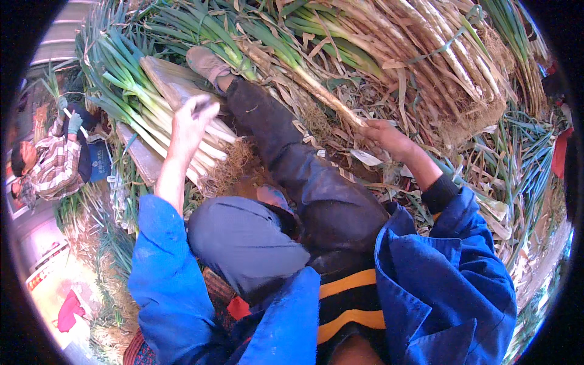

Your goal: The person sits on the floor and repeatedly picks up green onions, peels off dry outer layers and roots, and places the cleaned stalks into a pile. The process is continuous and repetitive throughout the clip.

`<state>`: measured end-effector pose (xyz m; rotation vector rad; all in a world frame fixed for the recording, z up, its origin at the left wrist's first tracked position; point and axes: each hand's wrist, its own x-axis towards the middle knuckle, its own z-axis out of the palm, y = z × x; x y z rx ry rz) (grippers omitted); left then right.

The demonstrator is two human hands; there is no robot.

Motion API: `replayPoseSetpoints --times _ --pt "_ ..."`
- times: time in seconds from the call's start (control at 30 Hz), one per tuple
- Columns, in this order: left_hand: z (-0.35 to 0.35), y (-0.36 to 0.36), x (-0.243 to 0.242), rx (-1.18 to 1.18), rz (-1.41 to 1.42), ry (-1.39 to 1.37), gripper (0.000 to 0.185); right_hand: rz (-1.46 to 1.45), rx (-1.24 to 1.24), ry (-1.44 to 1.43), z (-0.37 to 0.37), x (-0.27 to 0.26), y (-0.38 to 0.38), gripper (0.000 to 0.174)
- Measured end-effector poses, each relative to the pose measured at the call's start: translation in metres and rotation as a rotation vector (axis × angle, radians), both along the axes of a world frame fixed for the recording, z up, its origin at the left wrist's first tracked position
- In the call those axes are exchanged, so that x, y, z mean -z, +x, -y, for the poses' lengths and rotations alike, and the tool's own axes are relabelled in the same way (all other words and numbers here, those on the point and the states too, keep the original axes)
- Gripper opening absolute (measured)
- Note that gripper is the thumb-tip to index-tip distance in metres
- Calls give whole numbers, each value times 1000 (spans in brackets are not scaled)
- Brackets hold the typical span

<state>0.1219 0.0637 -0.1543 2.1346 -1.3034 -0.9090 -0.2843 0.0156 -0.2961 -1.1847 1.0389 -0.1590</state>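
Observation:
My right hand (383, 136) grips the root end of an unpeeled green onion (319, 85), whose dry brown stalk runs up and left to green leaves. My left hand (194, 119), slightly blurred, is raised with its fingers apart and nothing in it. Under and beside it, a pile of cleaned green onions (155, 130) with white stalks and brown roots lies across wooden boards (162, 82). The roots of that pile hang near my bent knee.
A tied bundle of unpeeled green onions (438, 59) lies at the upper right. Dry husks (365, 157) litter the ground beside my outstretched leg. At the far left, another person (57, 159) in a checked shirt and gloves holds a green onion. Blue-green leaves (531, 155) lie at the right.

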Motion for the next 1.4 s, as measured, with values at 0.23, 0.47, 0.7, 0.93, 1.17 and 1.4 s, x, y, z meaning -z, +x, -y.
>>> replayPoseSetpoints --times 0.23,0.47,0.7,0.93,1.17,1.4 --pt "52 -109 23 -525 -738 349 47 354 45 540 -59 -97 -45 27" --pt "62 -172 54 -379 -1244 87 19 -30 -171 -230 -117 -100 -81 27" --pt "64 -141 18 -350 -1222 -45 18 -359 -167 -520 -109 -68 -49 32" --pt "56 -130 -7 -157 -927 -96 50 36 106 -496 -60 -61 31 40" --pt "41 -104 -52 -49 -578 -190 50 -641 158 -915 34 14 51 33" --pt "0 -77 -75 -66 -627 -204 35 -742 -107 -1010 22 69 119 33"
